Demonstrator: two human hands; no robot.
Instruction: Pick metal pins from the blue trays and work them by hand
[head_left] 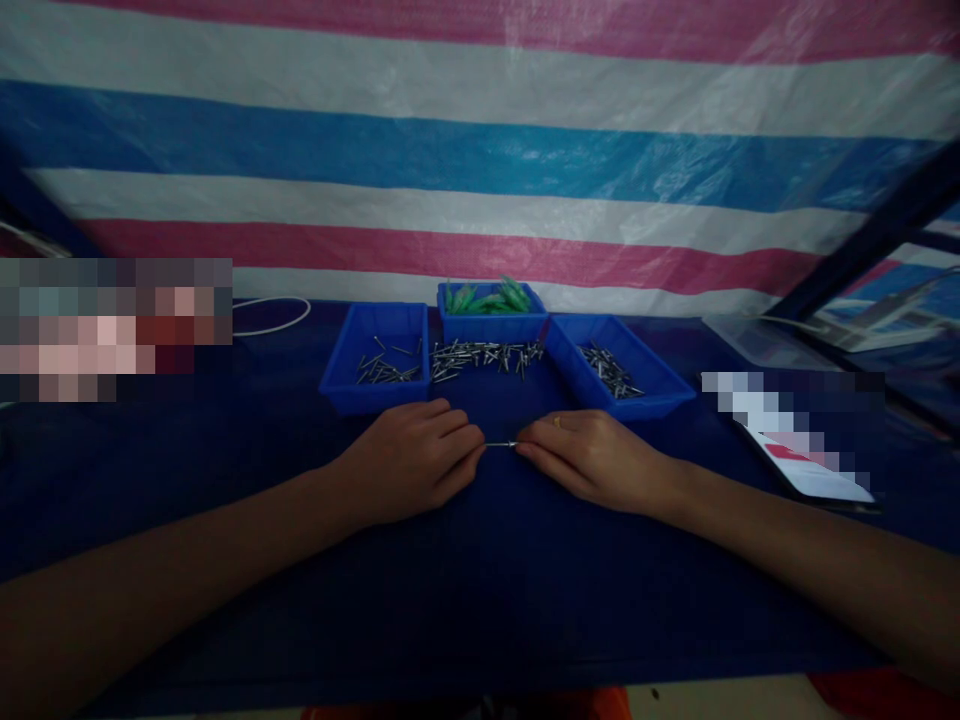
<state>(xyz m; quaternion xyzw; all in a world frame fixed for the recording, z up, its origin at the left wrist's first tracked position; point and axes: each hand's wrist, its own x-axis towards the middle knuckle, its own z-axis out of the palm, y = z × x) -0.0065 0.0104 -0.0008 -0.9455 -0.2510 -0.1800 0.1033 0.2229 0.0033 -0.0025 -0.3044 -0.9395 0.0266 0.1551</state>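
A thin silver metal pin (499, 444) runs level between my two hands, with a slightly thicker part near its right end. My left hand (420, 455) is closed in a pinch at the pin's left end. At the other end, the fingers of my right hand (589, 455), which has a ring on it, are closed too. My fingers hide both tips of the pin. Just beyond my hands, a pile of similar metal pins (487, 355) lies loose on the dark blue table (480, 600).
A left blue bin (337, 375) and a right blue bin (664, 385) hold metal pins. Behind them, a third blue bin (491, 322) contains green pieces (487, 300). A phone-like device (817, 465) lies at right; a white cable (281, 315) curls at left. Striped sheeting (480, 150) hangs behind.
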